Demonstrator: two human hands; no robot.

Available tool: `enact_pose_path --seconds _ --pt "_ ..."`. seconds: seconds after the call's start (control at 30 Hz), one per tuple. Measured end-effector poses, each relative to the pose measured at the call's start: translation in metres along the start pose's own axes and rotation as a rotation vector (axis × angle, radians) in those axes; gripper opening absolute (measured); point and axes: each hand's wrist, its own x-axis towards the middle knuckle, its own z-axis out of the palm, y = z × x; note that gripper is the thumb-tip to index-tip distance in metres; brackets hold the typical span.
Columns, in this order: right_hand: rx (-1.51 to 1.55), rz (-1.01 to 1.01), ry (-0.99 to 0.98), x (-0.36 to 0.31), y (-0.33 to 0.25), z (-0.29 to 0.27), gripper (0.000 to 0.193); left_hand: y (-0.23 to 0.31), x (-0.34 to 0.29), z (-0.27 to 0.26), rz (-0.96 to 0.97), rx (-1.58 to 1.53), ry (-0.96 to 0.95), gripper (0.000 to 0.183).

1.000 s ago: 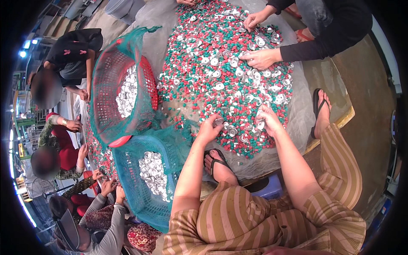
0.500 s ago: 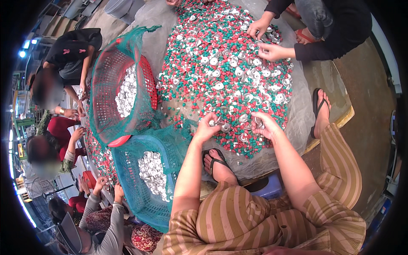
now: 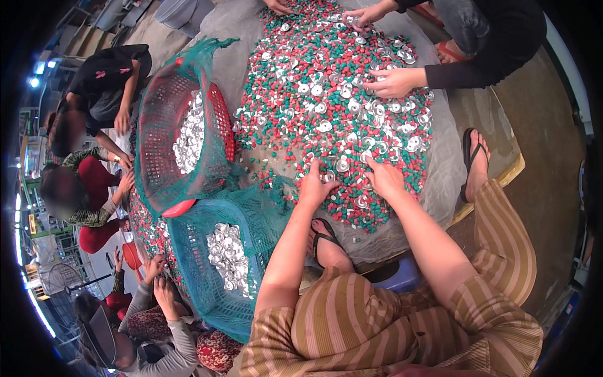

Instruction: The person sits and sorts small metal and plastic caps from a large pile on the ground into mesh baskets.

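Red, green and white pellet-like pieces lie in a wide pile (image 3: 295, 94), mixed with silver metal discs that have a raised centre. At the pile's near side, my left hand (image 3: 316, 187) has its thumb and fingers around a silver disc (image 3: 328, 176). Further right, my right hand (image 3: 385, 180) reaches into the pile, its fingertips pinching at the edge of another silver disc (image 3: 367, 156). Its palm faces down, so anything beneath the fingers is hidden.
At left stand a red basket (image 3: 154, 151) and a blue basket (image 3: 195, 276), both net-lined and holding silver discs. A co-worker's hand (image 3: 399, 82) works on the pile's far right. Other people sit along the left. A grey bucket (image 3: 182, 14) stands at the back.
My left hand's fingers have stretched forward, and my right hand has shifted slightly left and turned palm down. Across the pile, the co-worker's hands have moved apart, one going far left.
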Motion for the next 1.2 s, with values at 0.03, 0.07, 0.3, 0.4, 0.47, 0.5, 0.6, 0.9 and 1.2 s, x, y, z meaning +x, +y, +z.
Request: enact_pose_path --seconds 0.03,0.07,0.3,0.4,0.47,0.5,0.6,0.9,1.2 --pt "-0.018 -0.005 -0.001 0.0 0.001 -0.001 0.031 0.009 -0.002 -0.001 0.005 0.02 0.014 0.042" --pt "-0.037 -0.009 -0.001 0.0 0.002 -0.001 0.029 0.012 -0.002 0.0 0.006 0.089 -0.013 0.043" --pt "0.089 -0.021 0.214 0.0 0.009 0.008 0.013 0.004 0.004 -0.006 -0.032 0.043 -0.033 0.033" --pt "0.35 -0.014 0.373 0.005 0.011 0.005 0.011 0.012 0.018 -0.004 0.12 0.064 -0.002 0.022" --pt "0.988 0.159 0.072 0.017 0.027 0.003 0.012 0.022 0.03 0.002 0.164 0.154 -0.051 0.026" --pt "1.3 0.246 -0.092 0.021 0.031 0.002 0.012 0.02 0.034 0.009 0.229 0.205 -0.046 0.027" --pt "1.68 0.26 -0.18 0.009 0.018 -0.014 0.014 0.008 0.039 0.023 0.287 0.374 -0.058 0.032" --pt "0.184 -0.079 -0.234 -0.006 0.001 -0.009 0.024 0.003 0.009 -0.029 0.149 -0.075 0.072 0.015" --pt "0.018 -0.025 -0.258 -0.012 0.004 -0.009 0.031 -0.016 -0.112 -0.227 -0.158 0.484 1.014 0.014"
